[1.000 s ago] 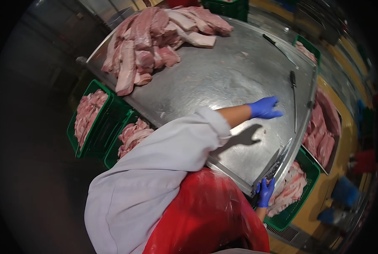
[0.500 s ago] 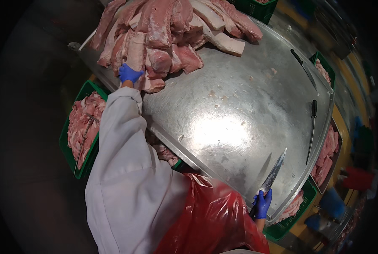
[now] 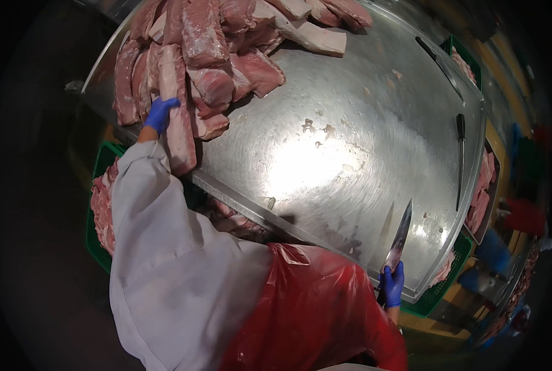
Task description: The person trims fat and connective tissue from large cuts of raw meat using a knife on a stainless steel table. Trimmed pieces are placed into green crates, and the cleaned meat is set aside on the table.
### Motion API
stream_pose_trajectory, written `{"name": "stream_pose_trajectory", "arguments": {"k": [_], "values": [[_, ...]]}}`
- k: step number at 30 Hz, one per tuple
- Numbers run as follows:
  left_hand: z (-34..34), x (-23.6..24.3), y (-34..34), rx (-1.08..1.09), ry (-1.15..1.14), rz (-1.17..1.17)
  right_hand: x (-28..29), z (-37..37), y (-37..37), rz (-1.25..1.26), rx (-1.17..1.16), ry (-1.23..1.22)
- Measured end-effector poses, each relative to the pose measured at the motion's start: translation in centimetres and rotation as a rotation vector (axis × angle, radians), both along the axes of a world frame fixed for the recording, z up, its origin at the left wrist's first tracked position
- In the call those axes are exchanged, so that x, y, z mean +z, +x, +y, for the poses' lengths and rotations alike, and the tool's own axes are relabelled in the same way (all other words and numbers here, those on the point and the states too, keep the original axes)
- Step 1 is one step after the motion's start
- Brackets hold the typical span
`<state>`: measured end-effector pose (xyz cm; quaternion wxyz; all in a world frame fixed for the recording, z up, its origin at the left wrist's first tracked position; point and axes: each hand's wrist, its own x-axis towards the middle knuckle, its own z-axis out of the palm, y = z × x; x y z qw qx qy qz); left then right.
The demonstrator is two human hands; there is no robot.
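My left hand, in a blue glove, is closed on the side of a long strip of meat at the near left of the pile. The strip's lower end hangs out over the table's near edge. Behind it a heap of pink meat slabs covers the far left of the steel table. My right hand, also gloved in blue, grips the dark handle of a knife near the table's right corner. The blade points away from me, over the steel.
On the table's right side lie another knife and a black-handled sharpening steel. Green crates of meat stand around the table, one at the left and one at the near right. A tray of meat stands beyond the right edge.
My left hand has gripped a meat strip and drawn it toward me, past the table edge. The right hand still holds the knife, and the view has shifted somewhat.
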<state>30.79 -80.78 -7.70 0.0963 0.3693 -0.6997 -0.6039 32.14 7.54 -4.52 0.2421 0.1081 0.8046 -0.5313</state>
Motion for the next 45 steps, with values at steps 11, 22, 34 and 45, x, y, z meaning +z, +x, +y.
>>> {"name": "stream_pose_trajectory", "arguments": {"k": [11, 22, 34, 45], "values": [[29.2, 3.3, 3.0, -0.220, 0.590, 0.412, -2.6, 2.7, -0.8, -0.051, 0.020, -0.051], [57.4, -4.7, -18.8, -0.384, 0.109, -0.196, -7.9, 4.2, -12.8, 0.031, -0.081, -0.337], [65.2, -6.3, -26.3, -0.876, -1.106, 0.143, -10.0, 0.1, -28.1, 0.151, -0.145, -0.347], [64.3, -6.0, -26.9, -0.996, -1.037, 0.239, -9.7, -2.4, -31.0, 0.125, 0.151, -0.134]]}}
